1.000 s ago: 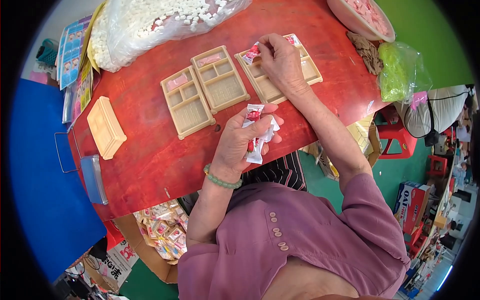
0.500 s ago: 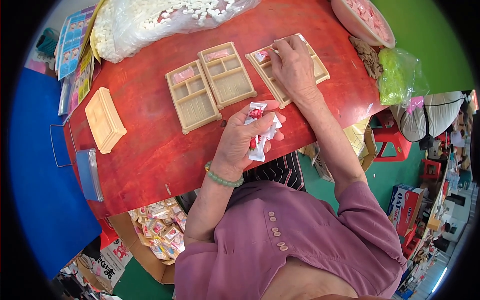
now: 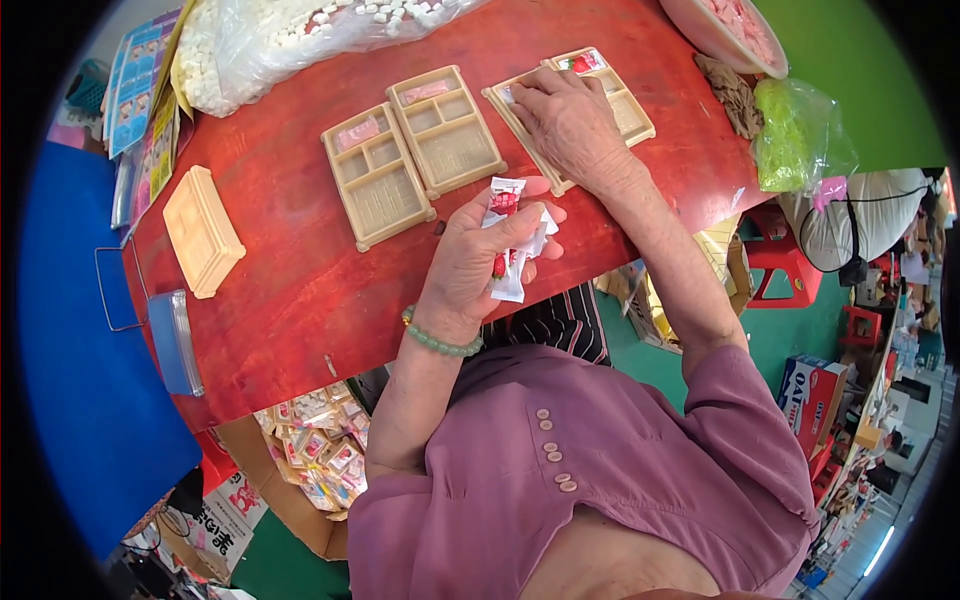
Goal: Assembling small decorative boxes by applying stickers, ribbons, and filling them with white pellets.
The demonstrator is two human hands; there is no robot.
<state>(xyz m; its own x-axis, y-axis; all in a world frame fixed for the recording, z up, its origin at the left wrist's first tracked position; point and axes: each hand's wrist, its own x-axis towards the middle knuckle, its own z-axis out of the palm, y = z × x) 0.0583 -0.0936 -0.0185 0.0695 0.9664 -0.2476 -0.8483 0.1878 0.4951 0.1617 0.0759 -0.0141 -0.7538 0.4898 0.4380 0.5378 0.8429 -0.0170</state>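
Observation:
My left hand (image 3: pixel 482 238) is closed around several small white sachets with red strawberry prints (image 3: pixel 507 268), held just off the table's near edge. At the right, my right hand (image 3: pixel 575 125) reaches over two side-by-side beige compartment trays (image 3: pixel 628 112). Its fingers are bent together onto a small packet (image 3: pixel 507 94) in the left tray's top compartment, mostly hidden by the fingertips. A strawberry-print sachet (image 3: pixel 581 62) lies in the top compartment of the right tray. To the left stand two more beige trays (image 3: pixel 391 212), each with a pink packet (image 3: pixel 357 133) in its top compartment.
Small stacked beige trays (image 3: pixel 203 232) sit at the left of the red table (image 3: pixel 285 300). A clear bag of white pieces (image 3: pixel 225 65) lies at the back, a bowl of pink pieces (image 3: pixel 735 35) at back right, beside a green bag (image 3: pixel 785 135). Below is a carton of filled trays (image 3: pixel 318 445).
My right hand has moved left from the right tray's top compartment to the left tray's. A strawberry sachet now shows in the right tray. My left hand still holds its sachets.

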